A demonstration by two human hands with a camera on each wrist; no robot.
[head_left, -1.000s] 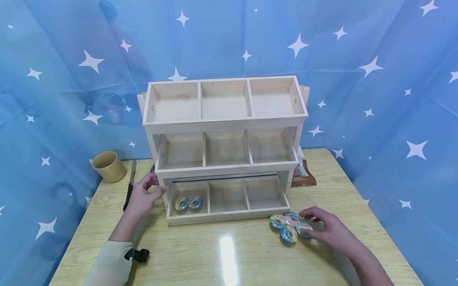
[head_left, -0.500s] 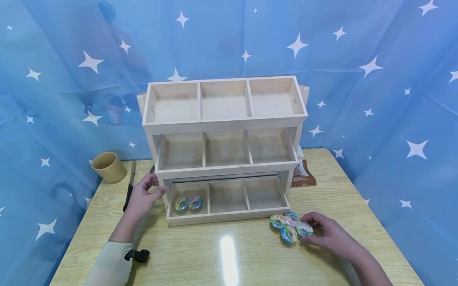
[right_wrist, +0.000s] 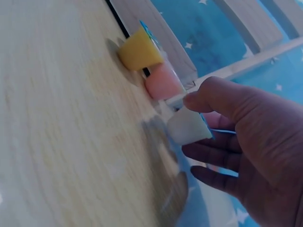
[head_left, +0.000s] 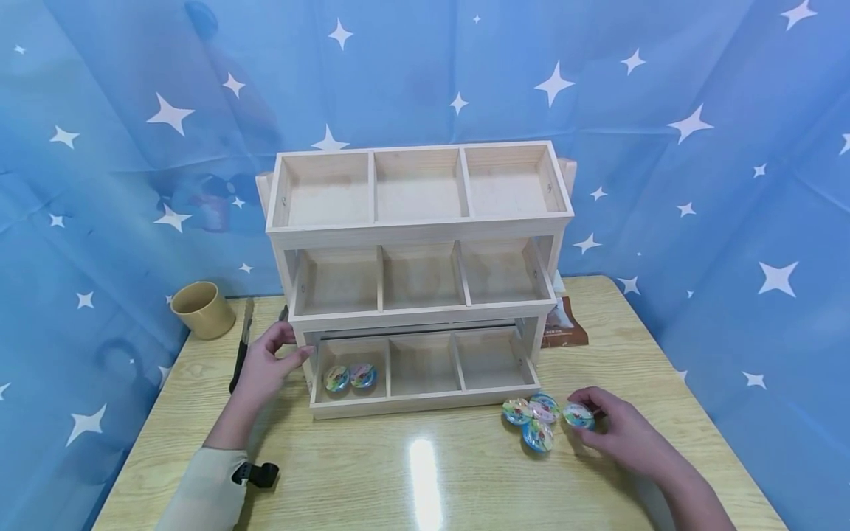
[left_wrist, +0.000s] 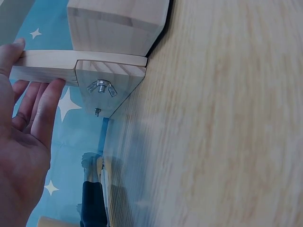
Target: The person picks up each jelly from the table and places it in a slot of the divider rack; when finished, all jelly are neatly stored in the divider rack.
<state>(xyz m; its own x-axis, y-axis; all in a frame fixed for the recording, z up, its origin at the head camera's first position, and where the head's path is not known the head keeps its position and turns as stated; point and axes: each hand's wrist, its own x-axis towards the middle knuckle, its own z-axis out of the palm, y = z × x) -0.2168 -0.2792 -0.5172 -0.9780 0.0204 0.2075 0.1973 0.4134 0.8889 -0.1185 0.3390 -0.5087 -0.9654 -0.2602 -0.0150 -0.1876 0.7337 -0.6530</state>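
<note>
My right hand pinches a small jelly cup with a printed lid, just right of a cluster of similar jelly cups on the table. In the right wrist view this held cup has a whitish body; a pink cup and a yellow cup stand beyond it. At the other side, my left hand grips the left upright of a three-tier wooden rack. The left wrist view has thumb and fingers on opposite sides of that upright. Two jelly cups lie in the bottom tier's left compartment.
A tan mug stands at the back left, beside a black-handled knife. Behind the rack's right side lies a brown and white packet. A blue starry curtain surrounds the wooden table.
My right hand has closed on the rightmost jelly cup and drawn it slightly right and up, apart from the cluster. The left hand keeps its place on the rack.
</note>
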